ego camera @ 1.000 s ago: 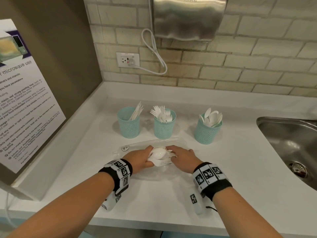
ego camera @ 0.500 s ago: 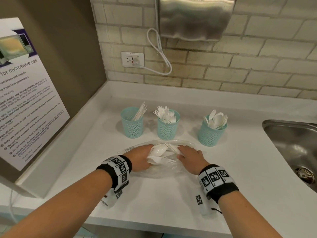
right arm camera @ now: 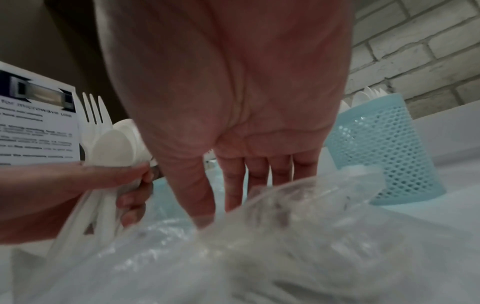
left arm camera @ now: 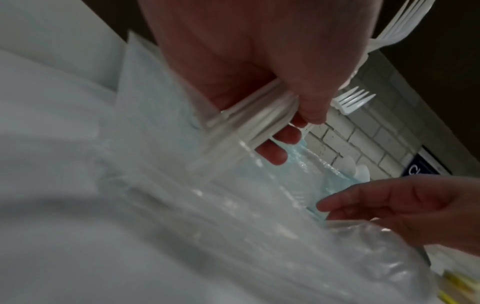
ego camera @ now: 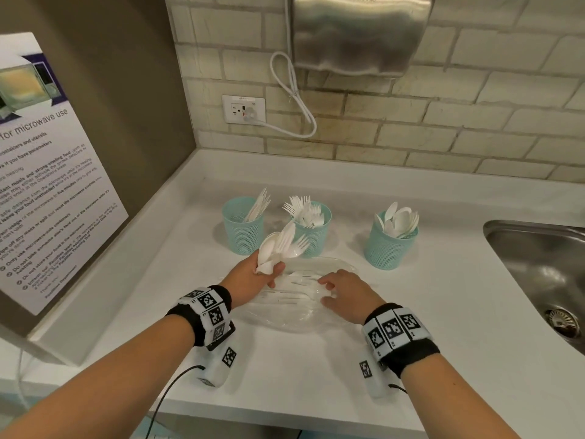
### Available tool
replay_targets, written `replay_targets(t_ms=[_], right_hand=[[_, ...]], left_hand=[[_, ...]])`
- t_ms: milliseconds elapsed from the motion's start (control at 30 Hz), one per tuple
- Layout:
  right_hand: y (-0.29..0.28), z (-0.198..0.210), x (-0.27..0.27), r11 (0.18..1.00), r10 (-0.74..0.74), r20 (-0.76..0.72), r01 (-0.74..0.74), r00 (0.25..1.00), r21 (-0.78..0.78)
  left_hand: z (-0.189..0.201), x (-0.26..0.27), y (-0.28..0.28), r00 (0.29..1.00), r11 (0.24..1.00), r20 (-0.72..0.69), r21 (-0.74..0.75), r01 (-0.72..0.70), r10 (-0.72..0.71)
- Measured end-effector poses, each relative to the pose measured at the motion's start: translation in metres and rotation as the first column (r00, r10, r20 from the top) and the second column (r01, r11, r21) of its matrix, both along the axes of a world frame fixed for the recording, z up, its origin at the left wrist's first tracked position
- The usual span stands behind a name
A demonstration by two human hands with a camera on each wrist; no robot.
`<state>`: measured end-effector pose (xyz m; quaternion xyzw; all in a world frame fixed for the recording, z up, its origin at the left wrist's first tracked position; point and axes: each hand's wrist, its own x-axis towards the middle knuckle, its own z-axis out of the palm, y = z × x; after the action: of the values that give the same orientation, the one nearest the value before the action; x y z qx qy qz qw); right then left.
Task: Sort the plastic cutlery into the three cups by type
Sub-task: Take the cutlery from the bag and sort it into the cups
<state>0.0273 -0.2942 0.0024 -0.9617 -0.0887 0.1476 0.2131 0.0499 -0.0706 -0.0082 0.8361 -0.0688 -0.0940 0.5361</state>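
Three teal mesh cups stand in a row on the white counter: the left cup holds knives, the middle cup forks, the right cup spoons. My left hand grips a mixed bunch of white spoons and forks by the handles, raised in front of the left and middle cups. In the left wrist view the bunch of handles sits in the curled fingers. My right hand rests with straight fingers on a clear plastic bag with more white cutlery in it.
A steel sink lies at the right. A wall with a microwave notice stands at the left. On the brick back wall are an outlet with a cord and a steel dispenser. The counter's front edge is near my wrists.
My left hand has lifted the bunch of cutlery up out of the bag toward the cups. My right hand has let go of the bunch and stays on the bag.
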Motion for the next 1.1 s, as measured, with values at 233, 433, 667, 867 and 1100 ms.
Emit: replay_targets(t_ms=[233,433,667,867,1100], right_hand=[[0.040,0.061,-0.005,0.651,-0.050,0.058,-0.012,0.997,0.759],[0.056,0.045,0.002,0.765,-0.018,0.042,-0.013,0.999,0.644],[0.048,0.069,0.017,0.577,-0.151,0.025,0.067,0.988,0.814],[0.043,0.095,0.023,0.587,-0.028,-0.009,0.023,1.000,0.809],[0.039,0.108,0.033,0.582,0.004,-0.135,0.107,0.991,0.806]], left_hand=[[-0.009,-0.005,-0.007,0.998,0.992,-0.029,-0.109,0.060,-0.064],[-0.002,-0.009,-0.008,0.993,0.994,-0.030,0.004,0.111,-0.111],[0.016,-0.006,-0.008,1.000,0.980,0.000,-0.196,0.028,-0.028],[0.026,-0.004,0.000,0.998,0.986,0.043,-0.159,0.058,-0.052],[0.031,-0.009,-0.001,1.000,0.971,-0.007,-0.238,0.023,-0.025]])
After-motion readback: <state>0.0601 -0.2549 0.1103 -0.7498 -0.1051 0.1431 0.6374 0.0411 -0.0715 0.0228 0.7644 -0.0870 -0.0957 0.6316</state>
